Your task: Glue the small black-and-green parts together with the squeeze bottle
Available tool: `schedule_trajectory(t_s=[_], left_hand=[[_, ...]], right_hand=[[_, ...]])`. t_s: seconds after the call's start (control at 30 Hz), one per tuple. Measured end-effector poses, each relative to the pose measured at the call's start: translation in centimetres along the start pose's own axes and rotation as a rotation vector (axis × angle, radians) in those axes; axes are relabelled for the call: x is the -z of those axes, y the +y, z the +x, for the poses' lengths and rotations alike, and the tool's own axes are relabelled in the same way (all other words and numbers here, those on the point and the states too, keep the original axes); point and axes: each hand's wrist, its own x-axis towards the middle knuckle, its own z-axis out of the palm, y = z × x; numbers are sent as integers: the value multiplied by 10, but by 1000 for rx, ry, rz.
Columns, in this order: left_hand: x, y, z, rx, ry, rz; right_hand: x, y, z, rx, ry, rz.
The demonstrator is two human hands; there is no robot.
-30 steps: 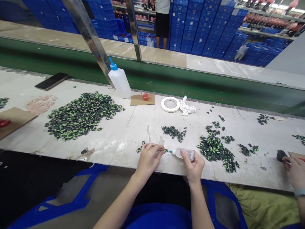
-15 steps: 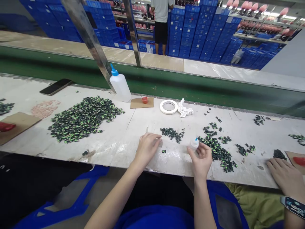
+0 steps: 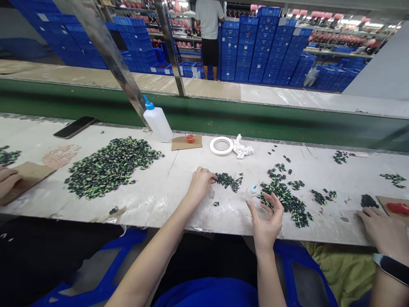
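My left hand (image 3: 200,186) rests low over the table with its fingers curled together. Its fingertips touch the left edge of a small pile of dark green pieces (image 3: 227,181); whatever they pinch is too small to make out. My right hand (image 3: 267,217) is open, thumb and fingers apart and holding nothing. Just beyond its fingertips a small clear bottle with a blue tip (image 3: 251,192) stands on the table. Right of that bottle spreads a heap of black-and-green pieces (image 3: 284,198). One loose black-and-green piece (image 3: 216,204) lies between my hands.
A big heap of black-and-green pieces (image 3: 111,168) lies left. Along the back are a phone (image 3: 75,127), a white squeeze bottle (image 3: 159,124), a red cup (image 3: 189,138) on cardboard, a tape roll (image 3: 221,146) and crumpled tissue (image 3: 243,148). Co-workers' hands (image 3: 385,228) are at both sides.
My left hand has moved right to the dark green pile. My right hand has let go of the small bottle and opened. Another person's hand has appeared at the far left.
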Motion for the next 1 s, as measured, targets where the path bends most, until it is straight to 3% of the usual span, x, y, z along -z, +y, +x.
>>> schedule_trajectory(t_s=[0.13,0.23,0.37,0.47,0.73,0.9,1.0], left_hand=[[1,0,0,-29,3,-32],[8,8,-13,-56,8,-66],[16,23,-47,-149,-48,-187],[17,30,-71,-169,-65,-332],[6,29,-86,-32,-30,-475],[-5,22,-91,9,152,-241],[-13,19,-92,-6,189,-153]], right_hand=[[3,-6,-11,166,63,-42],[-2,-12,-18,221,-59,-3],[-19,-21,-26,15,-354,194],[-28,-24,-28,-160,-472,314],[-27,-21,-27,-246,-564,267],[-26,-12,-26,-257,-506,142],[-30,-8,-28,-304,-518,105]])
